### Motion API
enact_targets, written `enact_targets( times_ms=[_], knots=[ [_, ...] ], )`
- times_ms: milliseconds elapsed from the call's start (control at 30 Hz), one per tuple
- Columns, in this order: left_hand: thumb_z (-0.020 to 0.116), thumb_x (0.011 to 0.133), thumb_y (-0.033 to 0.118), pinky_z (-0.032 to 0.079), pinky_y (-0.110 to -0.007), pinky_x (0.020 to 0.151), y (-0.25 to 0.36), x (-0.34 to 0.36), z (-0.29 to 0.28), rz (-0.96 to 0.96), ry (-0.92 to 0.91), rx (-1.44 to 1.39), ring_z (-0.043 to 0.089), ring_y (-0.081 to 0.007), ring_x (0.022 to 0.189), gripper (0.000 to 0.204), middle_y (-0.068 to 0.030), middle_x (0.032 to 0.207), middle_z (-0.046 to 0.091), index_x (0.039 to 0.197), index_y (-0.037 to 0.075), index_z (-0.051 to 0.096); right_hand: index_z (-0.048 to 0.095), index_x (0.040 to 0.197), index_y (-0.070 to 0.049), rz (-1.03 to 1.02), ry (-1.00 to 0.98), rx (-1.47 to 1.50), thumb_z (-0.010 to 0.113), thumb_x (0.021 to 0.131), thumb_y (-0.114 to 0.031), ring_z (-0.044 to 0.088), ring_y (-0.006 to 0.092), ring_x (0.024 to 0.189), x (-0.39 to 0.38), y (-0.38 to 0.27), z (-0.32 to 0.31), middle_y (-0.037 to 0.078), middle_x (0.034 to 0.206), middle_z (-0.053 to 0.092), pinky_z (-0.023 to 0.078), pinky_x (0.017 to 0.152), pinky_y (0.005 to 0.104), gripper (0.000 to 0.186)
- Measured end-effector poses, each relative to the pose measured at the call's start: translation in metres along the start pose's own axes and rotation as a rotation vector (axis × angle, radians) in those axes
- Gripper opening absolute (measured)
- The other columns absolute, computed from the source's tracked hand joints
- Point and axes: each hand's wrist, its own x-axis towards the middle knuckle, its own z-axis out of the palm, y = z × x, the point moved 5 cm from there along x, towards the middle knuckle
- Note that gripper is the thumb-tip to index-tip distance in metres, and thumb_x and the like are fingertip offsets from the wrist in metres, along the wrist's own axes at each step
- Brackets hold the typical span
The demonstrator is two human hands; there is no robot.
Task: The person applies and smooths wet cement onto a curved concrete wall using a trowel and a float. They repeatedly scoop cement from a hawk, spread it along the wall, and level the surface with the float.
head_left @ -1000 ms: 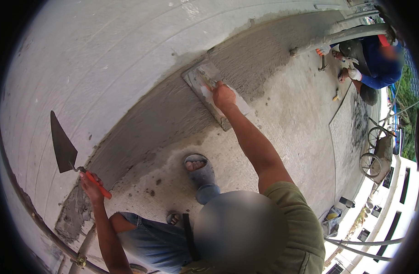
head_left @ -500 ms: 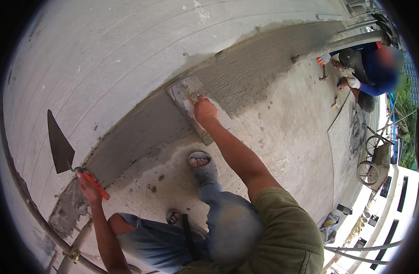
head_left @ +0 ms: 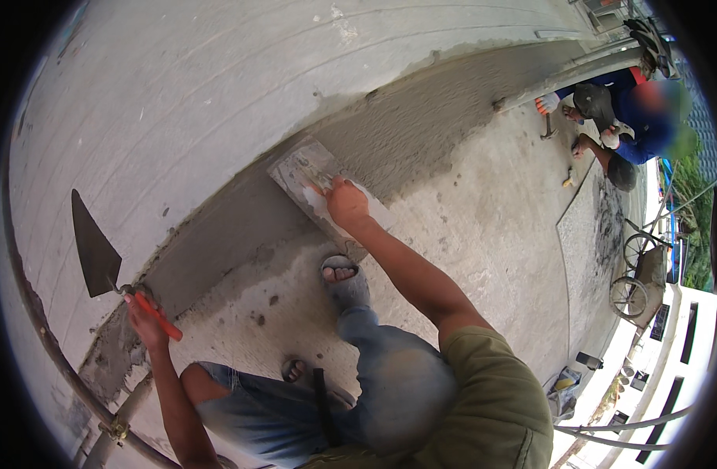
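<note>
My right hand (head_left: 347,203) is closed round the grip of a flat plastering float (head_left: 298,167), smeared grey with mortar. The float lies across a band of wet mortar (head_left: 444,90) along the foot of the pale wall (head_left: 163,109). To the left of it the mortar (head_left: 225,234) looks smoother; to the right it is rougher. At lower left my left hand (head_left: 149,327) grips the red handle of a pointed trowel (head_left: 95,250). Its blade points up, in front of the wall, and I see no load of mortar on it. My sandalled foot (head_left: 341,275) rests near the float.
At far right a crouching co-worker in blue, with gloves, has a hammer (head_left: 548,127) in one hand beside a pole (head_left: 569,86). A wheeled cart (head_left: 643,281) stands farther right. Lashed poles (head_left: 112,426) cross at lower left. Mortar spots dot the concrete floor (head_left: 499,227).
My right hand has slid the float a little left and down along the mortar band. The trowel stays in my left hand, nearly in place. The co-worker's hands have shifted slightly.
</note>
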Motion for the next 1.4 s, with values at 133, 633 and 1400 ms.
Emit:
enact_targets(
  times_ms=[133,633,1400],
  knots=[
    [0.033,0.093,0.058,0.037,-0.026,0.045,-0.007,0.010,0.005,-0.006,-0.036,-0.028,0.043,-0.0113,0.049,0.053,-0.0008,0.062,0.043,0.089,0.007,0.047,0.051,0.098,0.001,0.043,0.060,-0.015,0.051,0.086,-0.025,0.059,0.0431,0.088,0.021,0.054,-0.043,0.029,0.091,0.060,0.046,0.079,0.0483,0.028],
    [0.028,0.094,0.058,0.036,-0.025,0.045,0.004,-0.005,-0.009,0.022,0.027,0.082,0.042,-0.0114,0.049,0.055,-0.0011,0.061,0.042,0.088,0.007,0.046,0.047,0.099,0.000,0.021,0.076,0.016,0.047,0.090,-0.028,0.059,0.0449,0.085,0.059,0.081,-0.012,0.029,0.089,0.061,0.045,0.077,0.0507,0.029],
    [0.027,0.095,0.056,0.036,-0.026,0.045,0.008,-0.012,-0.022,0.004,0.046,0.035,0.042,-0.0118,0.049,0.053,-0.0014,0.061,0.043,0.086,0.007,0.047,0.044,0.100,0.001,-0.139,-0.016,0.098,0.049,0.089,-0.022,0.060,0.0423,0.086,0.005,-0.013,0.058,0.026,0.088,0.061,0.048,0.077,0.0474,0.026]
  ],
)
